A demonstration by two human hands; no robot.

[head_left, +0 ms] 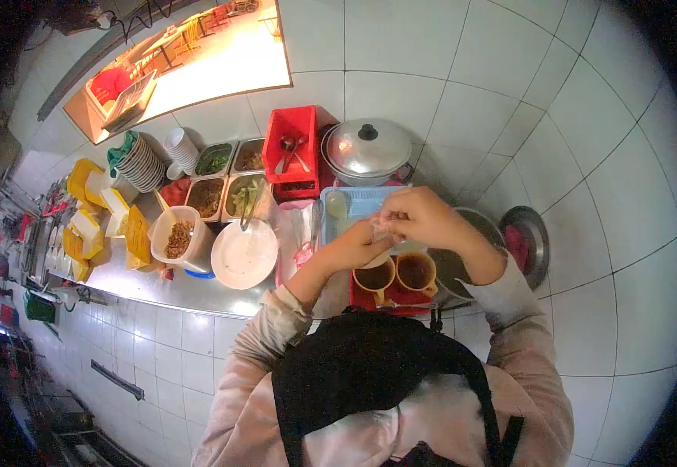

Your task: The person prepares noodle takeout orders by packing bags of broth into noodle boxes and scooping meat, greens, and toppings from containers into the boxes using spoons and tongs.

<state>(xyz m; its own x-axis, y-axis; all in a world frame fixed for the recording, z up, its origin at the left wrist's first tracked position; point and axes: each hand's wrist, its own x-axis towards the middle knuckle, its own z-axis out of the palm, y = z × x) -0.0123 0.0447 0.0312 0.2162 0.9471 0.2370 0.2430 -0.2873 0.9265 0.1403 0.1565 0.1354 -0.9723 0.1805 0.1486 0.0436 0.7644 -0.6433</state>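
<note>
Just above two yellow cups (416, 286) of dark liquid, the left hand (352, 244) and right hand (418, 215) work together, fingers pinched narrow around a small pale item, too blurred to name. Handling it there calls, I'd judge, for steadiness.

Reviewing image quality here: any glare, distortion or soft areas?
All in the head view: white square wall tiles bow with fisheye distortion; corners go black; the bright rectangular wall opening looks blown out; the domed silver metal lid catches highlights; the far left is dim and soft.
</note>
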